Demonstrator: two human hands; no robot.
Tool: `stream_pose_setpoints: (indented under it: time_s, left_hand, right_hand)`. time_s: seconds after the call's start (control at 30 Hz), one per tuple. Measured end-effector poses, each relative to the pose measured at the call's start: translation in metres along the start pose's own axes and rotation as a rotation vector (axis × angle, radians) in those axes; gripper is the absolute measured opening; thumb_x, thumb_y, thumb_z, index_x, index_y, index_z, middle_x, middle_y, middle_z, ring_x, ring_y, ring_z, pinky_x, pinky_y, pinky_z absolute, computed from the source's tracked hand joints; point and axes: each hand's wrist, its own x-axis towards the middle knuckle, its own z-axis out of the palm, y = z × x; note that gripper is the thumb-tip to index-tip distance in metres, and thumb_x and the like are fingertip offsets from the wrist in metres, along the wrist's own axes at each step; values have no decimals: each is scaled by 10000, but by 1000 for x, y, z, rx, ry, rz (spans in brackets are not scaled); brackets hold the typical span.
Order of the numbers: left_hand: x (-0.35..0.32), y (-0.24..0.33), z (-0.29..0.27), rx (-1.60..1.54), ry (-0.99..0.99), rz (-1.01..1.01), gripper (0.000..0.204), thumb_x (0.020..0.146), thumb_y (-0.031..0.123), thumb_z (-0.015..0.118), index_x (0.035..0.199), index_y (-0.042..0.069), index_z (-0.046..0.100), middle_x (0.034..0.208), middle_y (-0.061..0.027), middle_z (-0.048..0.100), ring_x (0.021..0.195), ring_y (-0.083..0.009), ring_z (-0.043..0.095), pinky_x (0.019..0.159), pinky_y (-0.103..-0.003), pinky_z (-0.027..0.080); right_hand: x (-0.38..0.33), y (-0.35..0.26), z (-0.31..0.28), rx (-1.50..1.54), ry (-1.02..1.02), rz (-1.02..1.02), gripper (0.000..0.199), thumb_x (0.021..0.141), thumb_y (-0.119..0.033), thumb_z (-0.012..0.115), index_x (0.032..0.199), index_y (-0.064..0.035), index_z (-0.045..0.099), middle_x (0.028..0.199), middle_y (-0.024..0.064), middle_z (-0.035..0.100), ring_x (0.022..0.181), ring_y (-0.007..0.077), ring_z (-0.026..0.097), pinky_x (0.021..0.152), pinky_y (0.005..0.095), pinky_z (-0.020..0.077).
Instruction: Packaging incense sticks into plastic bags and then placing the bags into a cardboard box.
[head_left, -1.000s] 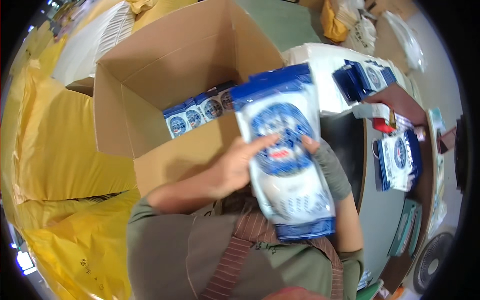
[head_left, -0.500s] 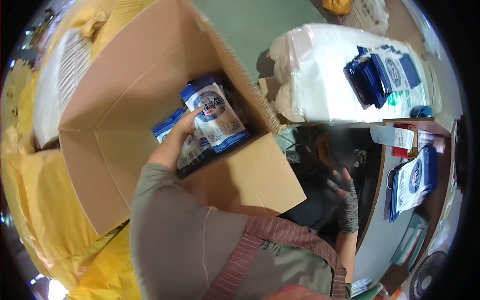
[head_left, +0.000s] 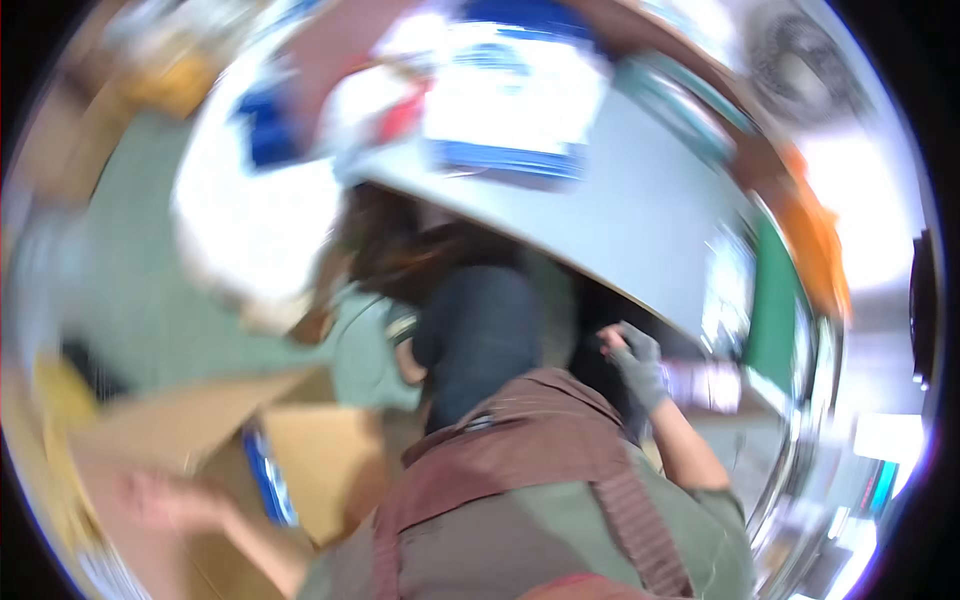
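My left hand (head_left: 165,500) is over the cardboard box (head_left: 320,460) at the lower left, smeared by motion; its fingers cannot be made out. Blue-and-white packets (head_left: 268,475) show at an edge inside that box. Low by the near edge of the grey-topped table (head_left: 640,190) hangs my right hand (head_left: 635,360), in a grey fingertip-baring wrap or glove. Its fingers are loosely bent and apart, with nothing seen between them. Farther off, a stack of blue-and-white packets (head_left: 515,100) lies on the table, blurred.
A white plastic-wrapped bundle (head_left: 255,220) stands left of the table, with blue packets (head_left: 268,125) on top. Beyond the table's right end is a fan (head_left: 800,65). A green panel (head_left: 775,290) and orange material (head_left: 815,235) are at the right.
My view has swung right, so the box now lies lower left and the table ahead. The left hand has come off the packets in the box. The right hand stays low by the table.
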Motion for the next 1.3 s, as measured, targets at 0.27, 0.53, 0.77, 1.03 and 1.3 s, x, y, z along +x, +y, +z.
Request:
stream_pose_setpoints:
  time_s: [0.27,0.53,0.77,1.03,1.3]
  left_hand:
    - [-115,365,-21,-1285,-1102,423,531,901,183,499,1375,-16,367,1392,-181,408,1262,-290,432,1006,-407,378]
    - [-418,688,-47,-1302,-1523,653,864,849,399,650,1408,-104,225,1412,-303,333,1319,-402,345,1104,-414,282]
    - [-444,718,-12,-1193,-1525,877,772,782,157,619,1433,-30,250,1463,-298,268,1367,-417,275,1115,-414,265]
    - [-305,630,29,-858,-1554,727,939,838,385,686,1511,94,100,1511,-287,163,1402,-391,229,1122,-426,248]
    - [-279,642,46,-1149,-2109,-464,935,886,365,648,1488,4,31,1313,-221,469,1174,-276,522,962,-446,453]
  right_hand:
    - [-87,223,-99,-363,1255,203,477,895,-252,586,1270,25,485,1235,241,519,1162,399,481,1021,453,364]
    - [-21,214,-171,30,768,-105,864,779,-545,673,1381,0,376,1344,226,447,1215,364,462,1029,448,373]
    - [6,147,-145,-246,742,-262,878,751,-428,706,1414,-14,306,1417,238,357,1255,409,421,1063,441,357]
    - [90,186,-104,568,578,-363,591,875,-325,638,1372,-82,430,1337,188,491,1251,281,474,1056,352,372]
    - [182,64,-82,666,476,1,751,874,-388,626,1451,-40,295,1293,205,512,1154,292,546,984,337,427]
